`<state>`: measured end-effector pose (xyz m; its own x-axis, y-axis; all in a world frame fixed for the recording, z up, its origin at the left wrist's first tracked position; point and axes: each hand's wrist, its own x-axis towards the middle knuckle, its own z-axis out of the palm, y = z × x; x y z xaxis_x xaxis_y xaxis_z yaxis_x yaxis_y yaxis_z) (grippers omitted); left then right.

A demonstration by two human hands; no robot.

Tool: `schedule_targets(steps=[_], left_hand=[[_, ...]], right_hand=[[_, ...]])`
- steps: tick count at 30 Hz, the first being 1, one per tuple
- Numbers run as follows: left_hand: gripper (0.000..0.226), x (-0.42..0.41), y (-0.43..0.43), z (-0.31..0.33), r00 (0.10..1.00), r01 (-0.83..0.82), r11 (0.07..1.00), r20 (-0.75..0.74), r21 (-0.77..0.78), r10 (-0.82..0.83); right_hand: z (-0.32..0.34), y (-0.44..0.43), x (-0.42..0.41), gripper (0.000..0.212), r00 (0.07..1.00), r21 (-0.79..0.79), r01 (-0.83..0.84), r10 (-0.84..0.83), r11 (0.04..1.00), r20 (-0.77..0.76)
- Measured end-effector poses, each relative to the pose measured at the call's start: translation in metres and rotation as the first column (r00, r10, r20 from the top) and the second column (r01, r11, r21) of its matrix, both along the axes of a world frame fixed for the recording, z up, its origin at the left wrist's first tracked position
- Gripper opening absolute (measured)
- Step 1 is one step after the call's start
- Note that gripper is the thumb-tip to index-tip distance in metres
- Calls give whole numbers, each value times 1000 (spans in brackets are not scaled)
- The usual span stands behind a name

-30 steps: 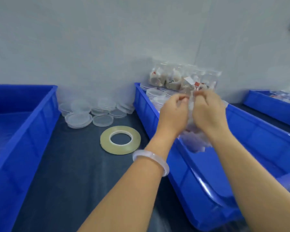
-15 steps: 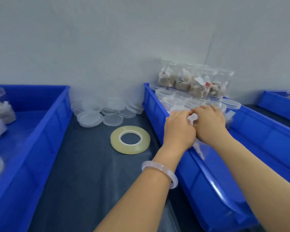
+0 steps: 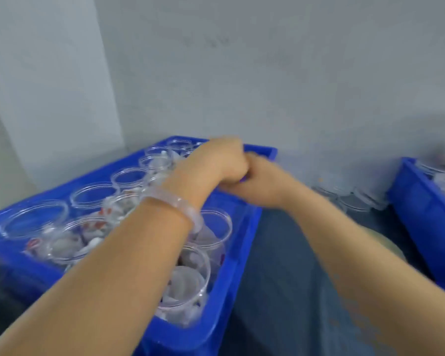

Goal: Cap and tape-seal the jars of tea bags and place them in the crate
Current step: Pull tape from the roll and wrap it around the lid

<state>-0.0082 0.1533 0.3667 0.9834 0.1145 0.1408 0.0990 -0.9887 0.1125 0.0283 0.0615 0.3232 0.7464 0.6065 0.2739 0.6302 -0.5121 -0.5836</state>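
A blue crate (image 3: 242, 253) at the left holds several clear, uncapped jars. Some have tea bags in them, such as the near jar (image 3: 188, 281); others look empty, like one jar (image 3: 93, 196) further left. My left hand (image 3: 216, 160) and my right hand (image 3: 262, 183) meet, fingers curled, over the crate's far right side. Whatever lies under them is hidden, and the frame is blurred. A clear bangle (image 3: 175, 204) sits on my left wrist.
Clear lids (image 3: 355, 201) are stacked against the wall between the crates. A second blue crate (image 3: 421, 214) stands at the right edge. The tape roll's rim (image 3: 393, 246) peeks out behind my right forearm on the dark table (image 3: 280, 291).
The view has swung left from the right crate to the crate of uncapped jars. Both hands left the jar set down in the right crate and now meet over the left crate.
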Motion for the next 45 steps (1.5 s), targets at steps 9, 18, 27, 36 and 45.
schedule_targets(steps=[9,18,27,36,45], left_hand=[[23,16,46,-55,939,-42,999,-341,22,47],[24,-7,-8,27,937,251,965,232,79,-263],[36,23,-118,-17,906,257,963,369,-85,-209],[60,59,-119,-152,834,219,804,533,-553,140],[49,75,-114,-189,603,594,485,754,-643,261]], right_hand=[[-50,28,-7,25,999,-356,-22,13,934,-29],[-19,13,6,49,989,446,68,-3,893,-145],[-86,-94,32,50,867,478,485,-475,732,-151],[-146,-153,41,42,903,457,263,-50,850,-427],[-156,-152,144,59,743,-373,632,-668,680,41]])
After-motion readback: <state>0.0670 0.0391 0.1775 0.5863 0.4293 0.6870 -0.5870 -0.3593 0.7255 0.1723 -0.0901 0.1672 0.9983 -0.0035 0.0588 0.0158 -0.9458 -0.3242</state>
